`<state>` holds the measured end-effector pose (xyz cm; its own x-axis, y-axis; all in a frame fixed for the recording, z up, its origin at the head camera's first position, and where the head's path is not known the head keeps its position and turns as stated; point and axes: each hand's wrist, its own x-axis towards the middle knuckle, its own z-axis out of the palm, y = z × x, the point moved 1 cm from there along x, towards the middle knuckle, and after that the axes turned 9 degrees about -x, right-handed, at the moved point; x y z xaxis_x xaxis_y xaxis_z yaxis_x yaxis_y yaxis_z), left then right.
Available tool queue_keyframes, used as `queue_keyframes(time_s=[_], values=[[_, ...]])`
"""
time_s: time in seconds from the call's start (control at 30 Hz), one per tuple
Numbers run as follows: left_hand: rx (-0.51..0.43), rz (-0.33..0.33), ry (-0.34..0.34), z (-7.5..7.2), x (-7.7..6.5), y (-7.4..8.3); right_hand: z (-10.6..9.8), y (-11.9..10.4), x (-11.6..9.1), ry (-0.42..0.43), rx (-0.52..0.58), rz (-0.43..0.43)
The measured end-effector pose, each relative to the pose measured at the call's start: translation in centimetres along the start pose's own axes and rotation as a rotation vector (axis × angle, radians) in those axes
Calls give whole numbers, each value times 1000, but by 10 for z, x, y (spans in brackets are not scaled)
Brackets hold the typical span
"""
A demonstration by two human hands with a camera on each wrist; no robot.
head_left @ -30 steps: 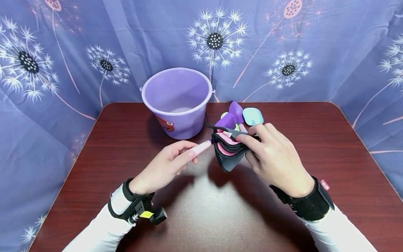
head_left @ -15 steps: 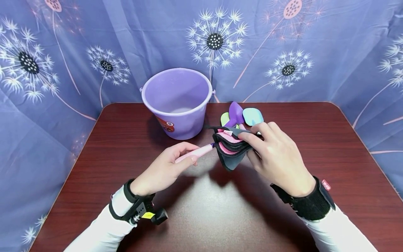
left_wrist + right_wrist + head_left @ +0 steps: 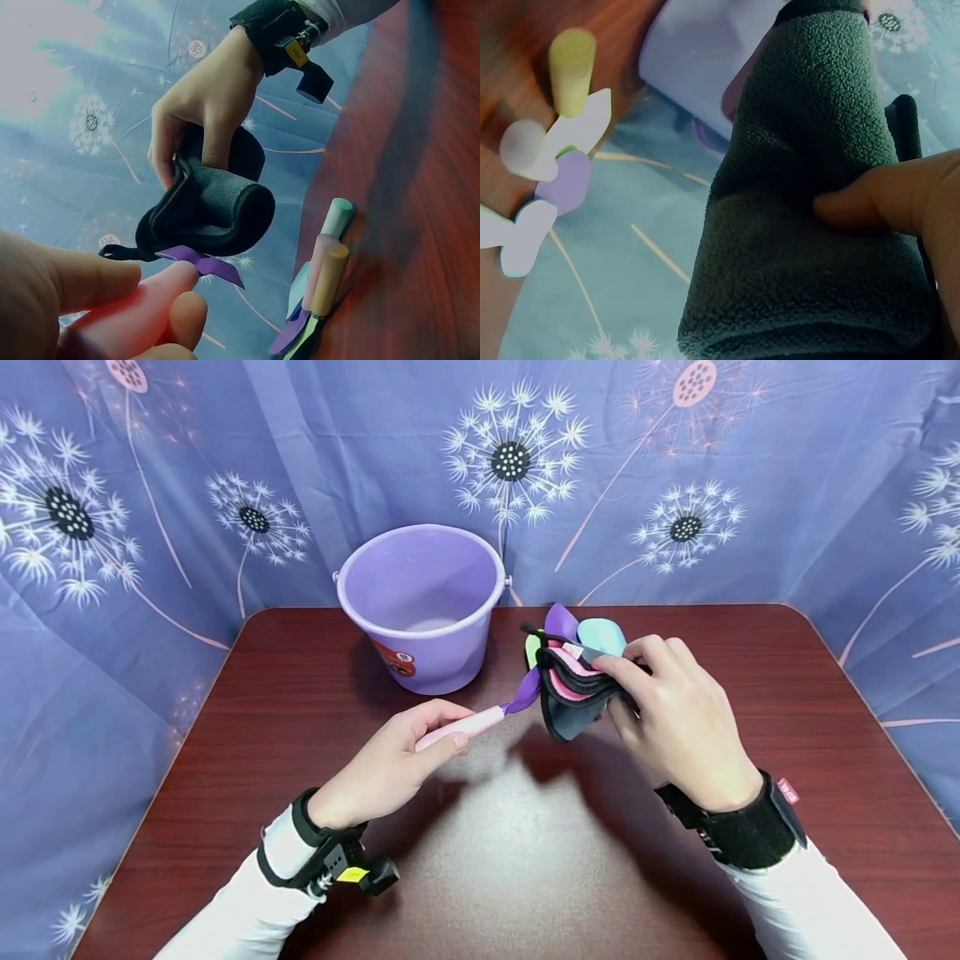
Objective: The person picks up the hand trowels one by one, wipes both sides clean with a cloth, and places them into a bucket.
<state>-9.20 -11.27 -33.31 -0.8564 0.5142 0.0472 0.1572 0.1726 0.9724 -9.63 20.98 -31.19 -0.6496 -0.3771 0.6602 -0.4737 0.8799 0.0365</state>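
Observation:
My left hand [image 3: 382, 768] grips the pink handle of a small purple-bladed shovel [image 3: 471, 725] above the table. Its blade points up and to the right, its far end overlapped by a folded grey cloth [image 3: 573, 714] in the head view. That cloth, with black edging and a pink inner side, is pinched between the thumb and fingers of my right hand [image 3: 678, 727]. In the left wrist view the shovel's purple blade [image 3: 214, 268] lies right at the cloth's lower edge. The right wrist view shows the thumb [image 3: 885, 199] pressing into the cloth's fuzzy surface.
A purple bucket [image 3: 442, 664] stands at the back left of the dark red wooden table [image 3: 247, 718]. Behind the cloth lie more small tools, with a purple head [image 3: 561, 622], a light blue head [image 3: 602, 637] and a green one [image 3: 532, 649]. A dandelion-print curtain [image 3: 405, 443] hangs behind.
My right hand has moved the cloth to the right and slightly away, so more of the shovel's purple blade shows. My left hand stays nearly in place, and the handle has tilted a little.

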Motion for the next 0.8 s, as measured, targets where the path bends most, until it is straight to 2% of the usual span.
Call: queue_keyframes(time_s=[0.23, 0.37, 0.8], values=[[-14, -6, -4, -1, -1, 0, 3, 9, -1, 9, -29, 48], [-32, -20, -6, -1, -1, 0, 4, 13, 0, 22, -30, 45], [-91, -70, -15, -3, -3, 6, 4, 16, 0, -15, -44, 46]])
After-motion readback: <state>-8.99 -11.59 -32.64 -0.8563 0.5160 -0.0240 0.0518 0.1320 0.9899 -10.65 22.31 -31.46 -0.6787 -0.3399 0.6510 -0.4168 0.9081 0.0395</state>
